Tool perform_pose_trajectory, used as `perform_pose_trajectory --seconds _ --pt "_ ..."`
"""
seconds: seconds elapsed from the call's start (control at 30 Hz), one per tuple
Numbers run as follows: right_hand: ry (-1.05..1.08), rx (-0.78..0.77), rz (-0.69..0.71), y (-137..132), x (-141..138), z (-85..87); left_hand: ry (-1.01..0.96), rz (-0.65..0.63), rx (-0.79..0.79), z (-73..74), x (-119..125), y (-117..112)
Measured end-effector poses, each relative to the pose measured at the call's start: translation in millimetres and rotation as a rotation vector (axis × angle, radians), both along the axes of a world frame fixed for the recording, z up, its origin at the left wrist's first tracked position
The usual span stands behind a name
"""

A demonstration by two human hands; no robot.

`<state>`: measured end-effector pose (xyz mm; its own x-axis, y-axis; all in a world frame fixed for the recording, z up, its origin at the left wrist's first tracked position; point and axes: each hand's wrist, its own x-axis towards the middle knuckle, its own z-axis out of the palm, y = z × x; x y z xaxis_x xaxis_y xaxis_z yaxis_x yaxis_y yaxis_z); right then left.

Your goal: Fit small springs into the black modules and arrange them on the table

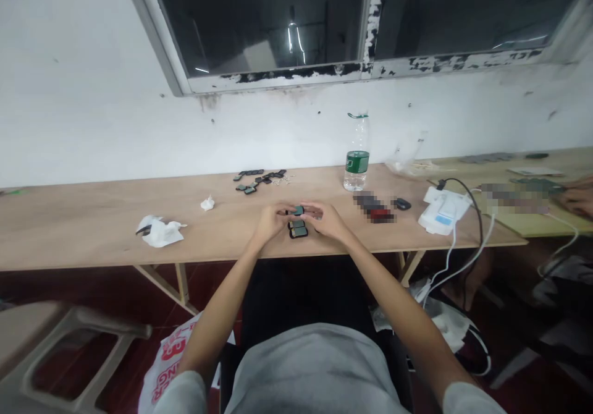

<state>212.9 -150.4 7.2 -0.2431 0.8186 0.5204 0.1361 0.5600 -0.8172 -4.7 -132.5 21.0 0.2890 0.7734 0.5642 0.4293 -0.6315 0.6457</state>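
Note:
In front of me, near the table's front edge, lies a short column of small black-framed pieces (298, 232) with grey-green faces. At the far end of this column is another such black-framed piece (298, 211). My left hand (274, 221) has its fingers closed on that piece's left side. From the right, my right hand (328, 219) pinches the same piece between its fingers. The fingertips partly cover it, so its details are too small to make out. Further back on the table sits a loose group of similar black pieces (251, 188) with tiny light bits beside it.
A water bottle (356, 170) stands by the wall. Crumpled tissues (163, 233) lie to the left. A dark mouse-like object (403, 204) and a white power strip (443, 210) with cables are on the right. Another person's hand (581, 198) shows at the far right. A stool (60, 340) stands lower left.

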Motion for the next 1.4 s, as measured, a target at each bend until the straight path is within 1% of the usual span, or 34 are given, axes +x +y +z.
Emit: perform_pose_trajectory --seconds 0.1,0.17,0.27,0.33,0.43,0.53,0.63,0.73,0.93,1.07,1.17,1.4 --pt "-0.284 0.061 -0.094 5 16 -3.8 0.017 0.081 -0.04 -11.5 -5 11" --pt "-0.454 0.033 -0.111 9 28 -7.2 0.002 0.112 -0.063 -17.9 -9 16" --pt "-0.624 -0.049 -0.067 17 43 -13.6 0.021 0.142 -0.104 -26.5 -16 21" --pt "-0.665 -0.088 -0.022 24 50 -17.9 0.076 0.159 -0.132 -32.2 -19 25" --pt "-0.661 -0.091 0.009 31 56 -23.1 0.155 0.153 -0.124 -39.3 -20 32" --pt "-0.634 -0.07 0.03 33 57 -25.4 0.216 0.084 -0.096 -41.9 -18 34" --pt "-0.622 -0.066 0.026 31 56 -24.3 0.27 -0.002 -0.098 -39.5 -16 29" --pt "-0.624 -0.035 0.026 27 54 -20.8 0.328 -0.047 -0.114 -35.3 -14 20" --pt "-0.518 0.04 0.017 20 50 -13.5 0.552 -0.188 -0.167 -31.6 -9 7" --pt "-0.495 0.096 0.017 18 48 -9.9 0.551 -0.244 -0.17 -33.3 -4 7" --pt "-0.505 0.116 0.007 19 47 -8.9 0.534 -0.236 -0.158 -35.7 0 7" --pt "-0.484 0.123 -0.125 17 43 -8.4 0.503 -0.189 -0.135 -39.9 5 3"
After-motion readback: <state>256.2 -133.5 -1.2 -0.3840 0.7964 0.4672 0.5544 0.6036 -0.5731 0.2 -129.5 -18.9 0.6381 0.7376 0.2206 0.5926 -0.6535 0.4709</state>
